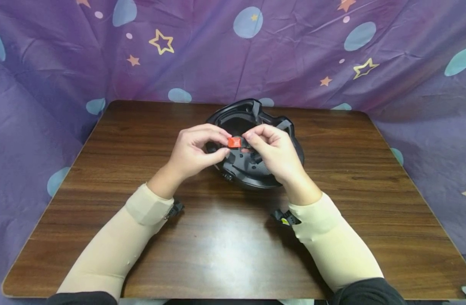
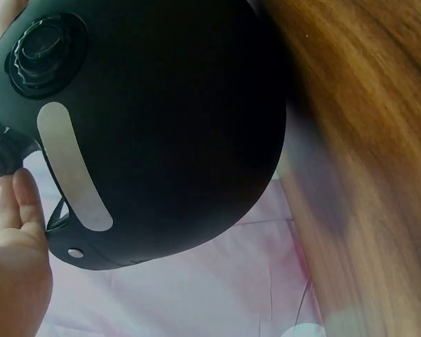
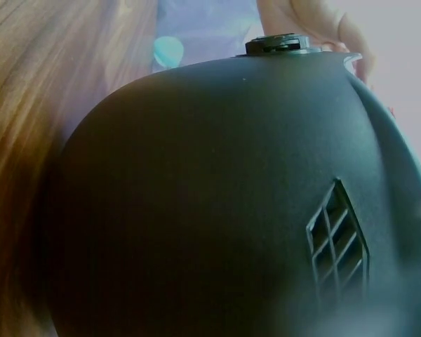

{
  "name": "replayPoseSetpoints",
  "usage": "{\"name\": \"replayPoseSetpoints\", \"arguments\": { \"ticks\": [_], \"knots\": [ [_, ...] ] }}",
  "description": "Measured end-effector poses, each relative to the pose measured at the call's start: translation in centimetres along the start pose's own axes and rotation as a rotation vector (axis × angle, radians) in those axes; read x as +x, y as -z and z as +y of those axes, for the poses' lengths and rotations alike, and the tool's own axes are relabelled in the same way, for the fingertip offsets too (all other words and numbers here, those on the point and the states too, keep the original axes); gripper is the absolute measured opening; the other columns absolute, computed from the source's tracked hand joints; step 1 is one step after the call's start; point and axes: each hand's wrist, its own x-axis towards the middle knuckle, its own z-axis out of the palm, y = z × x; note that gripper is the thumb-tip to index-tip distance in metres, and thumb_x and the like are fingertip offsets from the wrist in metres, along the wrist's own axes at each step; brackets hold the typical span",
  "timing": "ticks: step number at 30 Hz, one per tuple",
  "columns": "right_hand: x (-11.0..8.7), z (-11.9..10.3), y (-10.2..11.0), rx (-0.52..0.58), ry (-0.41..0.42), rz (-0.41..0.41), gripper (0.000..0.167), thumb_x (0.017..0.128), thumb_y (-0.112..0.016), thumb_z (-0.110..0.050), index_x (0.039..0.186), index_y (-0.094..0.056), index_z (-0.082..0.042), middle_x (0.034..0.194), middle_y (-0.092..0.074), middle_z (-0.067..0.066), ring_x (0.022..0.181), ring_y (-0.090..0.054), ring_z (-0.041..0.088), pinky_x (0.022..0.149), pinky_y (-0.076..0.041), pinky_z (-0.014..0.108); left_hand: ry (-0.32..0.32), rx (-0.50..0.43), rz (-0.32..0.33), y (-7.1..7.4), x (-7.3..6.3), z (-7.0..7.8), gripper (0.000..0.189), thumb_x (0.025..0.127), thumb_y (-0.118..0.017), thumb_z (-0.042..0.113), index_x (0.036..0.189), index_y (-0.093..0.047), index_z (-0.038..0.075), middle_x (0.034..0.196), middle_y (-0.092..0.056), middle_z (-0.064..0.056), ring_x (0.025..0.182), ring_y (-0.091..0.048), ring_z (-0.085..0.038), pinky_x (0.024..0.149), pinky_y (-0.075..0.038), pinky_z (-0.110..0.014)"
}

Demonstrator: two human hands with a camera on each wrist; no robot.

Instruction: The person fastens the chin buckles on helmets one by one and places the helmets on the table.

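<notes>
From where I stand, a person is leaning over a dark brown wood-grained worktop (image 1: 355, 169) with rounded corners, both hands busy above a black hard-shell helmet (image 1: 252, 169). The helmet rests with its padded hollow facing up, nearer the far edge of the worktop than the near one and roughly midway between the left and right edges.

The left hand (image 1: 196, 148) comes in from the left and pinches a small bright red-orange buckle (image 1: 234, 142) between thumb and fingers, the gap between them narrow. The right hand (image 1: 275, 148) has thumb and fingertips closed together on a short black strap piece (image 1: 245, 143) right beside the buckle. Both pieces are over the helmet's opening; whether they are joined, I can't tell.

Grey webbing straps (image 1: 256, 110) show at the far rim of the helmet. Its outside carries a round black ridged knob (image 2: 42, 53), a long silver-grey strip (image 2: 76, 168) and, lower down, a small shiny rivet (image 2: 75, 253); another part of the shell has a diamond-shaped vent (image 3: 338, 242) with a grid.

Pale beige sleeves (image 1: 107, 250) cover both forearms. Beyond the worktop's far edge hangs a purple cloth (image 1: 217, 51) printed with stars and blue ovals.
</notes>
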Motion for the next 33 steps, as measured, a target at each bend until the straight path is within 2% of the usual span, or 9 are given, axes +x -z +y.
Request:
{"name": "replayPoseSetpoints", "arguments": {
  "ticks": [7, 14, 22, 26, 33],
  "knots": [
    [0.00, 0.22, -0.16, -0.016, 0.005, -0.005, 0.011, 0.105, -0.063, 0.003, 0.103, -0.070, 0.011, 0.089, -0.077, 0.000, 0.078, -0.073, 0.011, 0.076, -0.062, 0.029, -0.022, -0.002, -0.023, 0.08, -0.01, -0.02, 0.023, 0.075, -0.086, -0.017, 0.091, -0.079, -0.003, 0.101, -0.078, -0.016, 0.098, -0.072, -0.027, 0.086, -0.059, -0.032],
    [-0.04, 0.17, -0.45, -0.028, 0.001, -0.001, 0.009, 0.104, -0.065, 0.002, 0.100, -0.072, 0.005, 0.087, -0.077, 0.000, 0.077, -0.072, 0.011, 0.075, -0.062, 0.028, -0.041, 0.021, -0.033, 0.20, 0.03, -0.04, 0.023, 0.076, -0.086, -0.016, 0.092, -0.079, -0.002, 0.102, -0.077, -0.016, 0.098, -0.072, -0.026, 0.086, -0.059, -0.033],
    [-0.16, 0.07, -0.77, -0.085, -0.020, -0.019, 0.013, 0.105, -0.065, -0.001, 0.105, -0.070, 0.011, 0.092, -0.076, -0.001, 0.080, -0.071, 0.011, 0.076, -0.061, 0.028, -0.025, -0.027, -0.063, -0.04, 0.03, -0.14, 0.024, 0.078, -0.084, -0.019, 0.096, -0.078, -0.004, 0.105, -0.076, -0.017, 0.101, -0.071, -0.027, 0.091, -0.059, -0.037],
    [-0.19, 0.19, -0.83, -0.103, -0.032, -0.028, 0.016, 0.107, -0.064, -0.003, 0.107, -0.070, 0.012, 0.093, -0.076, 0.001, 0.079, -0.070, 0.013, 0.076, -0.060, 0.028, -0.025, -0.020, -0.063, -0.08, -0.05, -0.14, 0.023, 0.078, -0.084, -0.018, 0.095, -0.078, -0.004, 0.105, -0.077, -0.017, 0.101, -0.072, -0.028, 0.090, -0.060, -0.037],
    [-0.09, -0.27, -0.32, -0.209, -0.021, -0.053, 0.017, 0.107, -0.065, -0.007, 0.109, -0.073, 0.009, 0.091, -0.076, 0.006, 0.081, -0.071, 0.014, 0.077, -0.058, 0.027, 0.065, -0.076, -0.027, -0.27, -0.03, -0.09, 0.029, 0.078, -0.084, -0.020, 0.100, -0.068, -0.009, 0.102, -0.077, -0.019, 0.094, -0.076, -0.025, 0.087, -0.062, -0.037]
  ]
}}
